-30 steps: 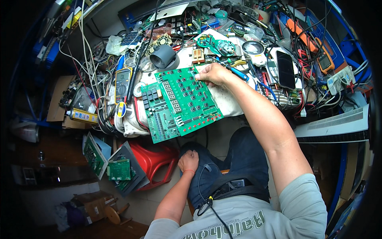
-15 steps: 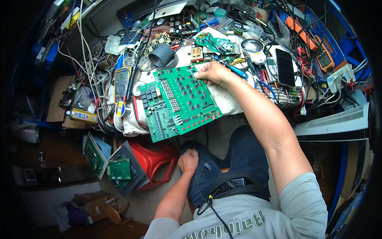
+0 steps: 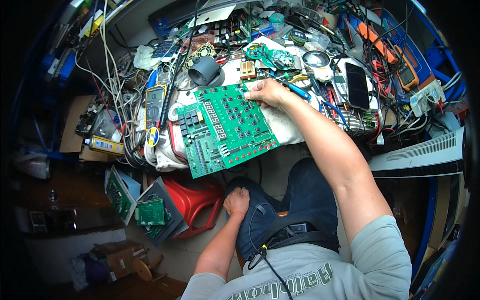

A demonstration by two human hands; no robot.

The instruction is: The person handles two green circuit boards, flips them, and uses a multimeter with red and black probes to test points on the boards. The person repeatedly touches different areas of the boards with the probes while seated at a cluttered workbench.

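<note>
My right hand (image 3: pixel 266 93) pinches the upper right edge of a green circuit board (image 3: pixel 235 137) between thumb and fingers. This board carries rows of black push buttons, a seven-segment display strip (image 3: pixel 215 120) and small red parts along its lower edge. Partly under its left side lies a second green board (image 3: pixel 197 150) with black relays. Both boards overhang the front edge of the bench. My left hand (image 3: pixel 237 200) rests on my thigh with its fingers curled in, and nothing shows in it.
Crowding the bench are a yellow multimeter (image 3: pixel 155 102), a grey cylinder (image 3: pixel 202 71), blue-handled pliers (image 3: pixel 334 111), a phone (image 3: pixel 356 84) and tangled cables. An orange multimeter (image 3: pixel 407 75) stands at the right. Below, a red stool (image 3: pixel 192 200) stands beside more circuit boards (image 3: pixel 150 213).
</note>
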